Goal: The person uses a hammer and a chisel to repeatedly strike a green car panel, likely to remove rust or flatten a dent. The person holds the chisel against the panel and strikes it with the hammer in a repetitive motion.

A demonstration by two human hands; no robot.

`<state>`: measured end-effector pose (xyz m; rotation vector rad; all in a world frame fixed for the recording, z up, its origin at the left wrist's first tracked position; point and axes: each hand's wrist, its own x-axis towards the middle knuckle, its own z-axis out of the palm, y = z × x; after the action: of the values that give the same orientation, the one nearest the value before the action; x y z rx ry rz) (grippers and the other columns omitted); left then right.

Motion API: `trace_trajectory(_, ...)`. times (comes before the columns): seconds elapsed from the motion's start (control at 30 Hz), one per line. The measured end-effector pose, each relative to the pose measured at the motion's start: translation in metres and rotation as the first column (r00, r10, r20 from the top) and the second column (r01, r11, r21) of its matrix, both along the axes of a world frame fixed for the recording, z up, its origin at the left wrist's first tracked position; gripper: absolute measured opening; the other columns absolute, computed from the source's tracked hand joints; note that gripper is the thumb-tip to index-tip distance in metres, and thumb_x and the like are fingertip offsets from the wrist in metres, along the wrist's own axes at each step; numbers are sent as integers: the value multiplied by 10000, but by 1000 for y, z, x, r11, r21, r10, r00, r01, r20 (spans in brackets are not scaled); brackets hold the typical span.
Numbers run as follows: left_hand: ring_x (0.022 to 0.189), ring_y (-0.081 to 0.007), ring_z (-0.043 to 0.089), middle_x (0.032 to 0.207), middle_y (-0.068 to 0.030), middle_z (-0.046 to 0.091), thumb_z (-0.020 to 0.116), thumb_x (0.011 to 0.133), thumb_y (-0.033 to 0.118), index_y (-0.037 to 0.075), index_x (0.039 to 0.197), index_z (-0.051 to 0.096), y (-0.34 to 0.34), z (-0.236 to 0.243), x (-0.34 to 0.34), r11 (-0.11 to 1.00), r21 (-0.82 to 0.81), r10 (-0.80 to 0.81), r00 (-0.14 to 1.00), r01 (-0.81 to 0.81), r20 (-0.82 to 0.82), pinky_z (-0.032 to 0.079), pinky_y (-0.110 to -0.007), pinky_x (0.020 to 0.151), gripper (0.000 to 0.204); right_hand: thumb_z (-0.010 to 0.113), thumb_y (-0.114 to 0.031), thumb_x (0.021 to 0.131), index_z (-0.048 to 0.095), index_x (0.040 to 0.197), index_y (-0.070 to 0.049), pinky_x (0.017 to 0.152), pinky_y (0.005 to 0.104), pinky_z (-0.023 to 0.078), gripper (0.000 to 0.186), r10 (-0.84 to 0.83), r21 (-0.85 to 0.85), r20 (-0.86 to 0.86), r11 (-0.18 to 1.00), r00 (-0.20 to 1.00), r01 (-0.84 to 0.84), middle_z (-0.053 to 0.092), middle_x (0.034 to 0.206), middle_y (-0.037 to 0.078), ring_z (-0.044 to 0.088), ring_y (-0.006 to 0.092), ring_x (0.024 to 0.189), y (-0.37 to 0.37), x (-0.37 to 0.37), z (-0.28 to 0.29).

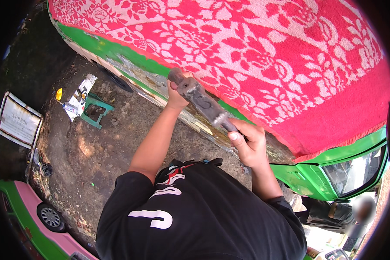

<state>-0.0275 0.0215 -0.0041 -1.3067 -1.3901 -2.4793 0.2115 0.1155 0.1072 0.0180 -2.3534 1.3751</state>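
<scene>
Both my hands hold a long grey, dusty sanding block (202, 102) against the side of a green vehicle (117, 52). My left hand (176, 93) grips the block's far end. My right hand (248, 145) grips its near end, thumb on top. The block lies slanted along a scraped, patchy strip of bare body panel (151, 82) just below the roof line. A red and white flowered towel (255, 52) covers the vehicle's top beside the block. My black shirt with white and red print (195, 212) fills the lower middle.
A green stool (95, 108) carrying white cans and tools stands on the dirt ground at left. A white framed board (18, 121) lies further left. A pink and green car (34, 212) is at lower left. Another person (338, 212) crouches at lower right by the vehicle's headlight (355, 173).
</scene>
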Motion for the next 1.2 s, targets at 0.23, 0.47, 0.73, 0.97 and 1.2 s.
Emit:
trace_trajectory(0.23, 607, -83, 485, 613, -11, 522, 635, 828, 73, 14, 628, 508, -2, 3, -1, 995, -89, 42, 995, -34, 95, 389, -265, 568, 244, 609, -218, 970, 669, 1087, 15, 502, 241, 407, 267, -100, -324, 108, 937, 989, 130, 575, 674, -6, 498, 61, 544, 6, 7, -10)
trace_trajectory(0.47, 599, -47, 446, 614, 43, 503, 635, 836, 57, 33, 658, 534, 13, -9, -11, 986, -39, 163, 986, -161, 37, 355, -263, 536, 206, 627, -216, 956, 671, 1087, 28, 562, 263, 455, 280, -104, -87, 162, 989, 981, 119, 631, 743, 56, 553, 96, 603, 3, 10, 0)
trace_trajectory(0.73, 592, -62, 450, 616, 22, 502, 627, 831, 65, 39, 680, 534, 15, -5, -9, 977, -158, 131, 988, -143, -80, 357, -271, 532, 179, 644, -215, 939, 676, 1098, 24, 631, 291, 493, 289, -30, -138, -23, 990, 999, 27, 681, 794, 103, 599, 139, 659, 4, 19, 1)
trace_trajectory(0.97, 570, -53, 310, 576, 46, 338, 605, 812, 8, 47, 604, 351, 13, 13, 2, 985, -129, 118, 992, -112, 35, 269, -287, 501, 330, 581, -259, 984, 621, 1076, 55, 460, 241, 383, 330, -127, -284, 71, 948, 989, 142, 486, 601, 3, 464, 88, 500, 9, 19, 3)
trace_trajectory(1.2, 546, -86, 381, 590, 3, 426, 560, 828, -33, 60, 591, 335, 14, 17, 8, 989, -88, 121, 990, -114, 74, 333, -279, 520, 339, 631, -242, 955, 667, 1081, 50, 531, 272, 435, 319, -167, 4, 97, 986, 981, 167, 605, 697, 46, 540, 91, 583, 1, 10, -6)
